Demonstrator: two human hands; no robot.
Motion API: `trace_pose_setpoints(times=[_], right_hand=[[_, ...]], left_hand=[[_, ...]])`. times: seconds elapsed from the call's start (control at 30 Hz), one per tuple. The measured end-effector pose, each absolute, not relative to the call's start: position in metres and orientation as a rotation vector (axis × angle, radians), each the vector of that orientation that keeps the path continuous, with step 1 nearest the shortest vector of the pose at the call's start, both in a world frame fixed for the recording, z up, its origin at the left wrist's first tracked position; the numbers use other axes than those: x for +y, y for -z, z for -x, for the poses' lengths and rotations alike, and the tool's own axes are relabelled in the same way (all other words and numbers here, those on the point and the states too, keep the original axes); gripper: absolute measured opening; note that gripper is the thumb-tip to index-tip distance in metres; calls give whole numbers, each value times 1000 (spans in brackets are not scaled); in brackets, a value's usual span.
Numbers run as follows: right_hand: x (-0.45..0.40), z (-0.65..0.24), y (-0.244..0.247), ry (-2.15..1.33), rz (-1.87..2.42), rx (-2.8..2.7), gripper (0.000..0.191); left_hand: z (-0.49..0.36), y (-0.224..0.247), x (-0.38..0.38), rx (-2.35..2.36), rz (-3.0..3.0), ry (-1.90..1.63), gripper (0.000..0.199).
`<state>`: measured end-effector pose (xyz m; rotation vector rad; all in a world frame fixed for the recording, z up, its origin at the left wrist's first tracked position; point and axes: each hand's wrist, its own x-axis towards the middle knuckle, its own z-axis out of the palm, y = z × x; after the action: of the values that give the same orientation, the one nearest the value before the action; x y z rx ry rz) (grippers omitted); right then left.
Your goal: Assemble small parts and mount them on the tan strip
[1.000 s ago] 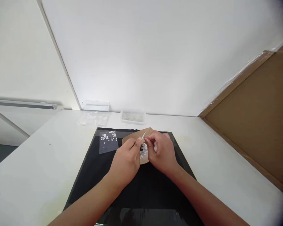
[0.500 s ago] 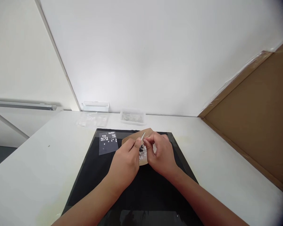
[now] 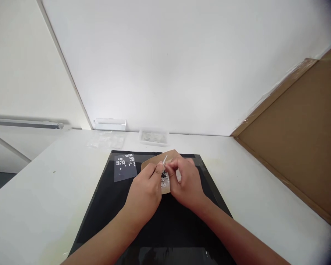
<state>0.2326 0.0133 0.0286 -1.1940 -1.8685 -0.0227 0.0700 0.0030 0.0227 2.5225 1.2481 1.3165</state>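
My left hand (image 3: 146,187) is closed, its thumb and fingers pinching a thin whitish strip (image 3: 164,159) that sticks up past the fingertips. Close beside it, my right hand (image 3: 185,181) has thumb and forefinger pressed together near the strip's lower part; anything between those fingertips is too small to make out. Beneath both hands lies a brown sheet (image 3: 157,159), partly covered by them. Small white pieces (image 3: 163,184) and a dark bit (image 3: 163,174) show on it between my hands.
Left of my hands, a dark card (image 3: 124,173) carries several small white squares. Everything rests on a black mat (image 3: 165,228) on a white table (image 3: 44,198). Behind stand a clear tray (image 3: 154,137), a clear box (image 3: 110,124) and plastic bags (image 3: 107,140). A cardboard panel (image 3: 292,129) leans at right.
My right fingertips have moved slightly left, closer to my left fingertips. The strip stands a little differently in the left pinch. The whole view has shifted slightly.
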Motion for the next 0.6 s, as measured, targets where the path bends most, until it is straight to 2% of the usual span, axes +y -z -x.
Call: trace_pose_setpoints(times=[0.6], right_hand=[[12,-234,-31,42,1247,-1909,21]], left_hand=[[-71,-19,4,1272,-2601,-1330,36]])
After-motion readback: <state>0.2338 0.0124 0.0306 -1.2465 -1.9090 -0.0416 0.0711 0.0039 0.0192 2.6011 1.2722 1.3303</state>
